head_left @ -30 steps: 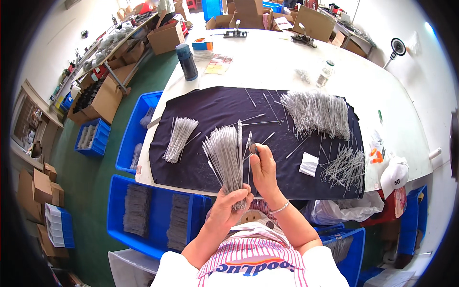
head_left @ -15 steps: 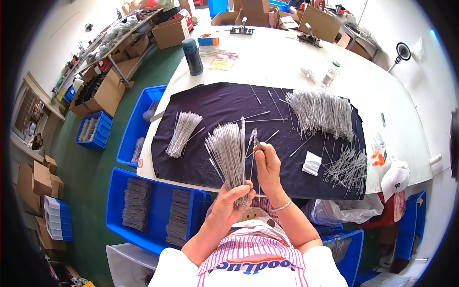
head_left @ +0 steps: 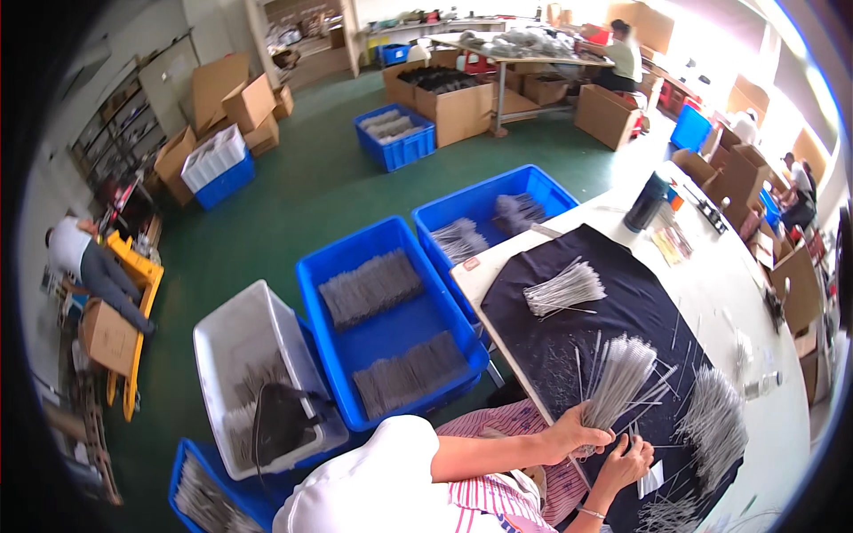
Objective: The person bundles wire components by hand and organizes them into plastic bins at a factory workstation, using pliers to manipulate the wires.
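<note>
My left hand (head_left: pixel 570 433) is closed round the lower ends of a thick bundle of thin wire brushes (head_left: pixel 619 382), their pale bristle tips fanned upward. Close beside it, my right hand (head_left: pixel 627 460) is pinched, with a thin grey metal piece at its fingertips; its kind is not clear. A smaller bundle of brushes (head_left: pixel 567 290) lies on the dark cloth (head_left: pixel 520 327) over the white table. To the right of my hands is a large brush pile (head_left: pixel 713 422), with a looser brush heap (head_left: pixel 668 513) nearer. A folded white slip (head_left: pixel 651 480) is beside my right hand.
Left of the table stand a blue bin (head_left: pixel 311 293) with stacked grey brushes, another blue bin (head_left: pixel 425 216) and a white bin (head_left: pixel 209 355). A dark flask (head_left: pixel 647 202) stands on the table. A person (head_left: pixel 84 253) bends by a yellow pallet truck (head_left: pixel 147 311).
The view has swung to the left, bringing the floor and bins into sight. My left hand keeps its bundle; my right hand now sits lower, close beside the left.
</note>
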`<action>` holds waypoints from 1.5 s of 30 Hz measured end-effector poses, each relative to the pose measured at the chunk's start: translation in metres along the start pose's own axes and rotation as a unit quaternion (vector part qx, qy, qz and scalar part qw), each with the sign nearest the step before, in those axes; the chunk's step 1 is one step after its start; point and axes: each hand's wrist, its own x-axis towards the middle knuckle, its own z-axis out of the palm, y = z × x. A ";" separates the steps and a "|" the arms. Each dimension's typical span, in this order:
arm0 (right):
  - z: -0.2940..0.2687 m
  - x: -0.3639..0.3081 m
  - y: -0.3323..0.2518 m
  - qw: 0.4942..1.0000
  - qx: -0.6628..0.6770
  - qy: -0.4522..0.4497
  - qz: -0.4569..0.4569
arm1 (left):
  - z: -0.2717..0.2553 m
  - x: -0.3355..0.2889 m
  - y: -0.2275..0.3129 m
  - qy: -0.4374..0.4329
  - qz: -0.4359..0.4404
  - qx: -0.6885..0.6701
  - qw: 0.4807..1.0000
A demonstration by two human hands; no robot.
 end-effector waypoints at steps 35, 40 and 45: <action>-0.053 0.032 -0.079 0.557 0.763 -0.184 0.272 | -0.008 0.004 0.005 0.024 0.017 0.112 0.993; -0.050 0.031 -0.075 0.537 0.773 -0.148 0.305 | -0.008 0.009 0.002 0.016 0.017 0.080 0.997; -0.039 0.033 -0.067 0.523 0.793 -0.126 0.286 | -0.004 0.017 0.001 -0.010 -0.005 0.075 0.997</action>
